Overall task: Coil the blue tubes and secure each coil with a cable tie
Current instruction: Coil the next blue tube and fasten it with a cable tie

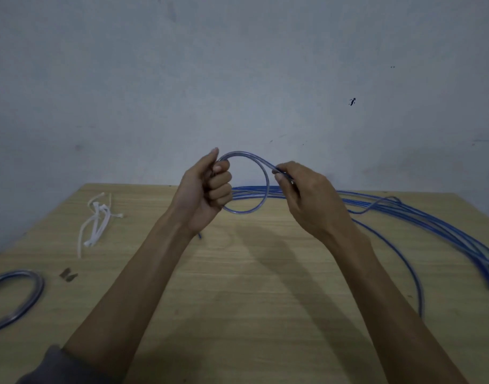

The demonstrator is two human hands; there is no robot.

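Both hands raised above the worktop (237, 273), in front of the wall (237, 65). Left hand (207, 189): fist closed round the blue tube (265, 187), thumb upright, fingers curled over the tube's left side. One loop of tube stands between the two hands, roughly upright; its bottom arc hangs just beside the left hand's lower knuckles. Right hand (307, 200): thumb and forefinger pinch the tube where the loop's top strand comes across; remaining fingers loosely curled beneath.

A short tube end shows below the left wrist, pointing down toward the worktop. Beyond and to the right of the right hand, loose tubes (421, 217) lie in long strands across the worktop, running off its right edge; blurred there. One strand curves under the right forearm.

Well left of the left hand: a bunch of white cable ties (97, 220) flat on the worktop. Further left and nearer the body, a finished coil (29, 295) at the frame edge, partly cut off. Two small dark scraps (68, 275) lie beside it; cannot identify.
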